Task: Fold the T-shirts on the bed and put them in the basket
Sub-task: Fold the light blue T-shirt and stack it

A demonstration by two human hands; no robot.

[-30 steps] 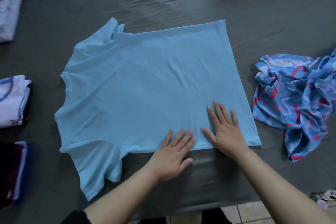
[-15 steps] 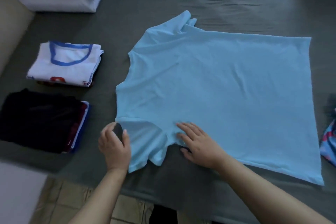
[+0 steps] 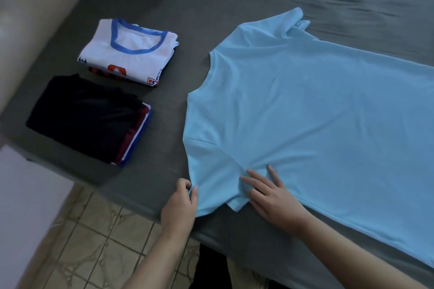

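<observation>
While we're leaning over the bed edge at 6 o'clock, our left hand has a pinch grip on the hem of the light blue T-shirt's near sleeve, fingers curled round the fabric. Our right hand lies flat, fingers straight and spread, pressing the cloth just beside the armpit seam. So we're at the sleeve-tidying bit, with the shirt lying flat across the bed from centre out to 3 o'clock. Next move probably means pulling that sleeve smooth and folding it inward while the right hand keeps the body pinned. Over at 9 to 10 o'clock sit a dark folded stack and a white folded shirt. No basket in view.
</observation>
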